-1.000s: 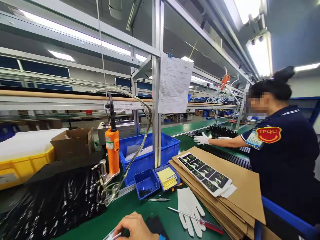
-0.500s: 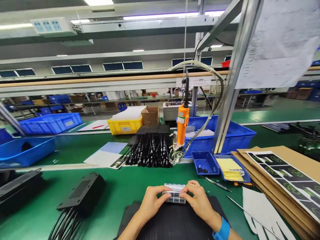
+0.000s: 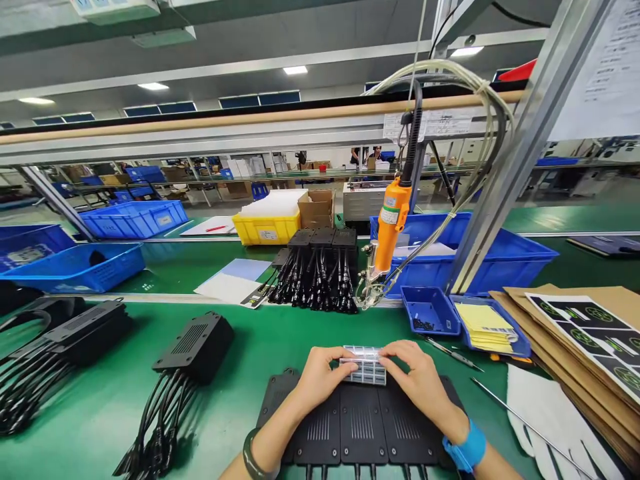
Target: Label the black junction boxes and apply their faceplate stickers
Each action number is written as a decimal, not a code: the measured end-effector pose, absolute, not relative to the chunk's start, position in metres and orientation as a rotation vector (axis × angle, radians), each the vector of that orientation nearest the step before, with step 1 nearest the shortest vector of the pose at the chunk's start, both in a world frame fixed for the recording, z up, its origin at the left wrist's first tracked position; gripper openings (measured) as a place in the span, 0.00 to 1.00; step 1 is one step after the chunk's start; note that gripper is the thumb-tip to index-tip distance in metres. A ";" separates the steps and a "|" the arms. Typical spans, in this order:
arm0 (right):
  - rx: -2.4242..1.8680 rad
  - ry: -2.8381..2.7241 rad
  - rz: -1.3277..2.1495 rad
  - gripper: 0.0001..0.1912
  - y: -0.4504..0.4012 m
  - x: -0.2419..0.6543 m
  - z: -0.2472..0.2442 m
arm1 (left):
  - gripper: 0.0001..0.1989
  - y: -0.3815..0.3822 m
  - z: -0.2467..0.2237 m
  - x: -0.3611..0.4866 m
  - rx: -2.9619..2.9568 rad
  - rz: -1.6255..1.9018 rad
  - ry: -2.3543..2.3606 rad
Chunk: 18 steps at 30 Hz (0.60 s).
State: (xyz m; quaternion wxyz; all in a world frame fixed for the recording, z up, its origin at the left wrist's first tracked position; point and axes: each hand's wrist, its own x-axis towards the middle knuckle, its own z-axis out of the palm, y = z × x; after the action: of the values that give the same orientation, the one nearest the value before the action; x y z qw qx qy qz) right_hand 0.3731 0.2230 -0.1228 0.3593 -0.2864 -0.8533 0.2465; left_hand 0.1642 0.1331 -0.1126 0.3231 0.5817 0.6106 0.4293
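Between both hands is a silvery sheet of small printed labels (image 3: 367, 372), slightly curved. My left hand (image 3: 323, 377) pinches its left edge with thumb and fingers, and my right hand (image 3: 413, 373) pinches the right edge. Just beneath the hands, several black boxes with slotted tops (image 3: 363, 427) lie side by side on the green table, their cables pointing toward me. A blue band circles the right wrist, a dark one the left.
More black cabled boxes (image 3: 193, 343) sit at left. Bundled black cables (image 3: 315, 280) lie ahead. An orange electric screwdriver (image 3: 393, 220) hangs near a small blue bin (image 3: 430, 310), yellow labels (image 3: 485, 327), a pen (image 3: 453, 353), a white glove (image 3: 545, 413) and cardboard (image 3: 565, 360).
The view has tipped down and shifted left, showing more of the black boxes under the hands. The label sheet now faces the camera more, still held by both hands.
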 end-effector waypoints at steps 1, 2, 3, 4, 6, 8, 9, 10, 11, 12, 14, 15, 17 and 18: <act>-0.728 -2.205 0.612 0.11 0.222 0.374 -0.121 | 0.10 0.133 -0.113 0.164 1.528 1.129 1.597; -0.714 -2.214 0.593 0.11 0.222 0.374 -0.120 | 0.10 0.133 -0.113 0.164 1.530 1.133 1.592; -0.696 -2.222 0.559 0.10 0.221 0.374 -0.118 | 0.10 0.133 -0.113 0.164 1.532 1.137 1.587; -0.678 -2.229 0.517 0.09 0.220 0.375 -0.118 | 0.10 0.133 -0.113 0.164 1.534 1.140 1.582; -0.644 -2.243 0.441 0.07 0.219 0.375 -0.117 | 0.09 0.133 -0.113 0.165 1.535 1.144 1.574; -0.624 -2.252 0.402 0.06 0.217 0.375 -0.117 | 0.09 0.133 -0.113 0.165 1.533 1.145 1.568; -0.614 -2.257 0.383 0.06 0.217 0.375 -0.117 | 0.09 0.134 -0.114 0.165 1.531 1.143 1.568; -0.597 -2.264 0.353 0.06 0.216 0.376 -0.117 | 0.10 0.134 -0.114 0.165 1.529 1.141 1.571; -0.573 -2.274 0.310 0.06 0.216 0.377 -0.116 | 0.10 0.134 -0.114 0.165 1.526 1.137 1.577; -0.542 -2.286 0.255 0.06 0.216 0.378 -0.115 | 0.11 0.134 -0.115 0.165 1.523 1.133 1.584; -0.469 -2.323 0.137 0.05 0.216 0.380 -0.113 | 0.12 0.135 -0.115 0.164 1.517 1.124 1.598; -0.434 -2.342 0.087 0.05 0.216 0.380 -0.112 | 0.12 0.135 -0.115 0.164 1.514 1.122 1.603; -0.372 -2.369 0.042 0.06 0.215 0.381 -0.110 | 0.12 0.136 -0.115 0.163 1.509 1.119 1.606; -0.352 -2.373 0.064 0.06 0.215 0.381 -0.109 | 0.12 0.136 -0.114 0.163 1.507 1.119 1.605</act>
State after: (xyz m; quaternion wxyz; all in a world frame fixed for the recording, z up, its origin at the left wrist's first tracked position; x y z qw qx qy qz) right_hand 0.3810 0.2147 -0.1092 0.3624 -0.1367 -0.9216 0.0249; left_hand 0.1633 0.1357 -0.1140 0.3298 0.5761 0.6136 0.4276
